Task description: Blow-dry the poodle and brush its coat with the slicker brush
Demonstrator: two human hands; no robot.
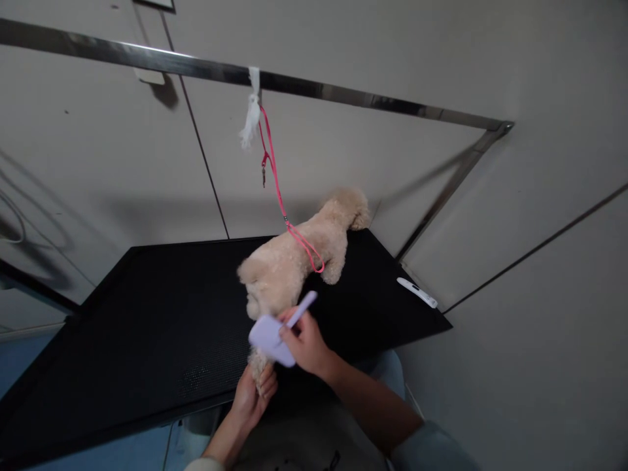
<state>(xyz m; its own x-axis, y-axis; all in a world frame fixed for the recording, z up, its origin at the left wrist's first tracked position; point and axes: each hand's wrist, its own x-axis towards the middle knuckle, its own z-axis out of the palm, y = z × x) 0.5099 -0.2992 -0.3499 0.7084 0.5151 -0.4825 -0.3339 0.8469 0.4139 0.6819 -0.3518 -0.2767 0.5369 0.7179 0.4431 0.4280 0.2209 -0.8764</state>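
A small cream curly-haired dog (299,252) stands on a black table (147,314), facing away towards the wall. A pink leash (275,176) runs from its body up to a metal bar (343,93) overhead. My right hand (307,343) is closed round the handle of a lilac slicker brush (272,339), whose head lies against the dog's rear. My left hand (252,396) is wrapped round the dog's hind leg (258,363) at the table's near edge.
A white comb-like tool (417,292) lies on the table's right corner. A slanted metal post (451,190) holds the bar at the right. A white cloth strip (252,111) is tied on the bar. Pale walls close in behind and to the right.
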